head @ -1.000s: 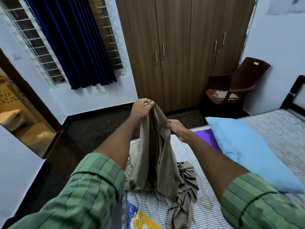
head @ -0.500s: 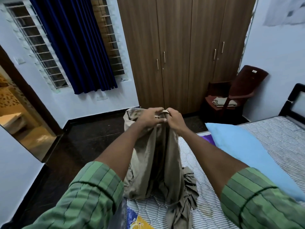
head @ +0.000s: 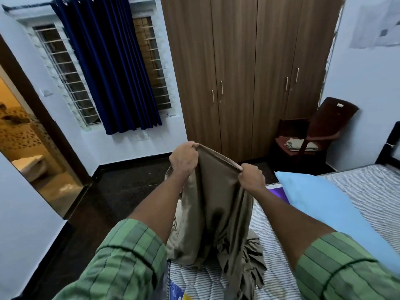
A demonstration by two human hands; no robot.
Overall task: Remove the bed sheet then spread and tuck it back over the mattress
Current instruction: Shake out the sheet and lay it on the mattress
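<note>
Sheet (head: 213, 204), plain khaki and creased, hangs bunched onto the striped mattress (head: 365, 191); your left hand (head: 184, 161) and right hand (head: 252, 178) each grip its top edge. No writing is legible.

chair sticker (head: 339, 105): small pale label on the chair back, too small to read
mattress label (head: 178, 294): coloured print at the corner, no legible words

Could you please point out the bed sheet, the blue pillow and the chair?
bed sheet (head: 214, 202): head view, on the hanging cloth between the hands.
blue pillow (head: 320, 204): head view, on its top face.
chair (head: 333, 118): head view, on its backrest.
</note>
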